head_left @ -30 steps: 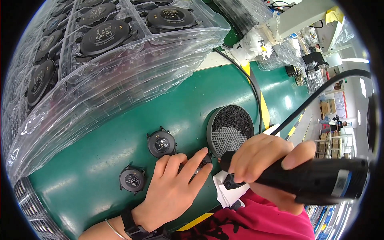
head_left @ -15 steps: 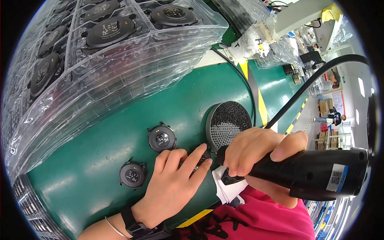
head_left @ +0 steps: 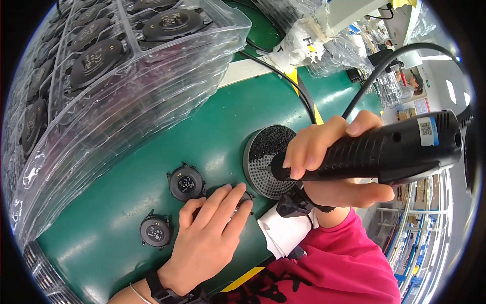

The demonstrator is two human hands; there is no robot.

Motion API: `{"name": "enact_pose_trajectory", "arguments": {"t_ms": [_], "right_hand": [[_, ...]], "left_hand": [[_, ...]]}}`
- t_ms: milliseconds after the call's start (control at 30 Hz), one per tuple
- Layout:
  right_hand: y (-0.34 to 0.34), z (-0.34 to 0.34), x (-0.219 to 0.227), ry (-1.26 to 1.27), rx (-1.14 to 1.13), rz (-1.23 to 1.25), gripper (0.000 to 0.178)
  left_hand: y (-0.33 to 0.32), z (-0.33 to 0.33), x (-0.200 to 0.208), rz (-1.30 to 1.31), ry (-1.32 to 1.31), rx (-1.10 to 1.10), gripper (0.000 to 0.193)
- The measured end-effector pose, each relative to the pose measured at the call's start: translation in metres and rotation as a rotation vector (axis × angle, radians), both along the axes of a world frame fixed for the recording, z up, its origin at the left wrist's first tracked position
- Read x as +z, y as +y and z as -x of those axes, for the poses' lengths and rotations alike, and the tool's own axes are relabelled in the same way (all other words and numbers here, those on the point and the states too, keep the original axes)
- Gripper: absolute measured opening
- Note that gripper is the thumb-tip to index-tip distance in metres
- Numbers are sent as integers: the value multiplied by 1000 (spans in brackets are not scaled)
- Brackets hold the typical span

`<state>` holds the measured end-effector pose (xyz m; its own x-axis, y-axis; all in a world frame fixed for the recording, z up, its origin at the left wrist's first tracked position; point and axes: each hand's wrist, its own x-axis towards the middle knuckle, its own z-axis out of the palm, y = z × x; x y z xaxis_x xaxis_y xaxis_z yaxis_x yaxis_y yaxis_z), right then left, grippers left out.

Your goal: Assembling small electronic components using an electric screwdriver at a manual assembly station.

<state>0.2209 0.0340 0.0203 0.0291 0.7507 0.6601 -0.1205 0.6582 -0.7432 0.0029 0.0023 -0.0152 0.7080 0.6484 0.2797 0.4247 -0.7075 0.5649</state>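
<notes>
My right hand [head_left: 316,147] is closed round a black corded electric screwdriver [head_left: 385,154]. The tool lies nearly level, its nose over a round grey dish [head_left: 248,167]. Dark small screws heap at the far side of the dish, and a holed plate shows at its near side. Its bit is too small to make out. My left hand [head_left: 205,240] grips a dark watch body [head_left: 246,199] on the green table, its fingers covering most of it. Left of that hand, two more watch bodies lie back up: one farther off [head_left: 186,183] and one nearer [head_left: 155,232].
Stacked clear plastic trays [head_left: 131,106] holding watch bodies rise at the far left. A white cloth [head_left: 283,233] lies near the dish. The black tool cable [head_left: 367,81] arches at the right; another cable [head_left: 283,76] crosses the table behind the dish.
My right hand has lifted the screwdriver and swung it more level, with its nose now over the dish. My left hand stays on the watch body. The whole view has shifted slightly.
</notes>
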Motion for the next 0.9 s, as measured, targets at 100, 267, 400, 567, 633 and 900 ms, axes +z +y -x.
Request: {"name": "enact_pose_trajectory", "arguments": {"t_ms": [100,267,400,567,633,900], "right_hand": [[0,-2,-4,16,26,24,79],[2,-3,-7,12,47,-25,80],[-5,0,-3,-8,2,-3,79],[-6,0,-6,-24,5,15,76],[-5,2,-7,-33,5,-9,75],[-17,23,10,160,11,-85,68]], "left_hand": [[0,-2,-4,26,13,-29,46],[1,-3,-6,40,-6,9,44],[0,-3,-5,43,-11,15,44],[-2,-2,-9,56,-28,18,43],[-2,0,-9,59,-33,18,43],[-2,6,-10,54,-39,4,43]]}}
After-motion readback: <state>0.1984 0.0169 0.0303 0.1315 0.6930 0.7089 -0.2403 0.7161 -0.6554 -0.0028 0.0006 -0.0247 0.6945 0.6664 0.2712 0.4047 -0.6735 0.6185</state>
